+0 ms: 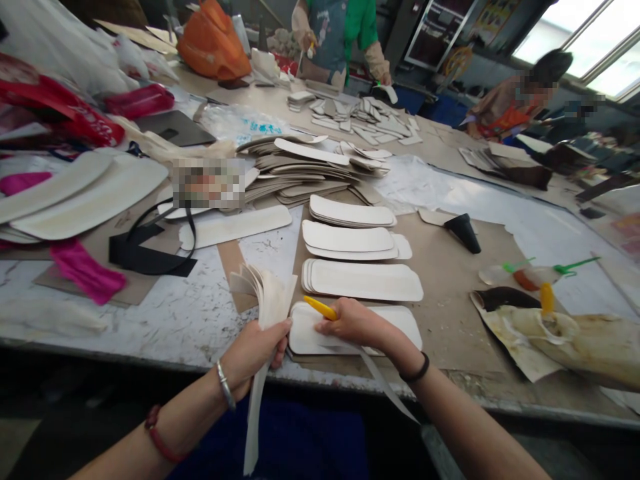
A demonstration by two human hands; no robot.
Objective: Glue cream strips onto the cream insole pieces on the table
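Observation:
My left hand [265, 347] is closed around a bundle of long, thin white strips [270, 293], which fan out above the fist and hang below it. My right hand [357, 323] rests over the nearest pale, round-cornered panel [400, 327]. Its fingers grip a slim yellow tool [319, 307] whose pointed end faces left; the tool's other end is hidden. A single white strip [387, 390] trails from beneath this hand over the table edge. Beyond it, small stacks of similar white panels [363, 279] lie in a row.
A large heap of panels [300, 170] stands behind the row. At left lie curved white pieces [95, 193], black straps [150, 250] and pink cloth [87, 270]. A black cone [463, 232] and a stained glue container [560, 327] are at right. Two people work across the table [500, 393].

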